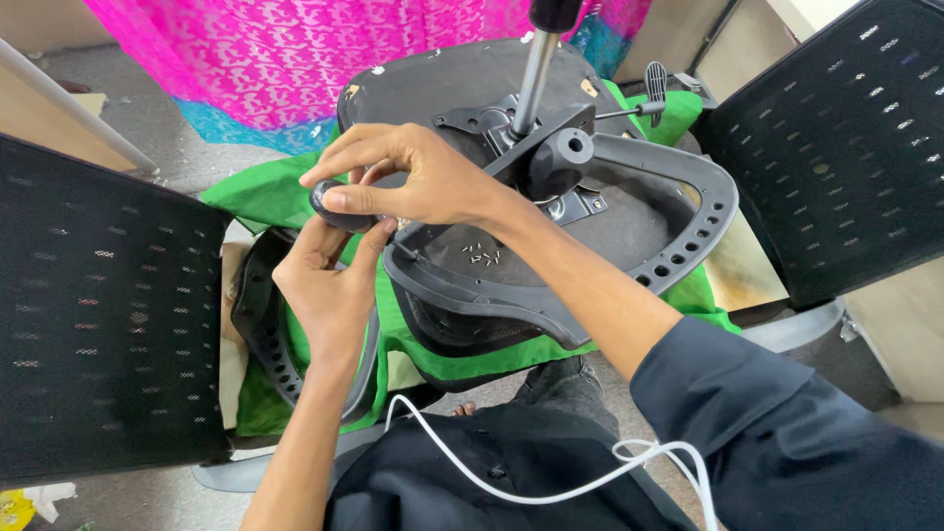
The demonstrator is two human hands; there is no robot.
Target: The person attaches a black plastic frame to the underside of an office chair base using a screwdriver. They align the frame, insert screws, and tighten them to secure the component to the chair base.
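Roughly at centre-left of the frame, both hands close on one small thing: a dark round knob (334, 205), held just off the left tip of the grey plastic armrest bracket (629, 211). The left hand (329, 285) comes up from below, its fingers curled loosely under the knob and cradling it. The right hand (413, 177) reaches over from the right, thumb and forefinger pinched tight on the knob's rim, the other fingers arched above.

To do this step well, I judge the left hand should hold steady as a support while the right does the fine turning or seating; keeping the knob square to the bracket end would keep it from cocking.

At far left a black mesh chair back (98, 315) crowds the left elbow. Under the hands lie a second curved armrest piece (270, 344) and a green cloth (265, 187). Right of the hands a scatter of small screws (482, 256) sits loose on the upturned seat base (462, 79), near enough to be swept off by a wrist. Further right the chrome gas-lift post (536, 69) stands up, and another black mesh panel (836, 147) fills the right edge. A white cable (551, 492) loops low across the lap.
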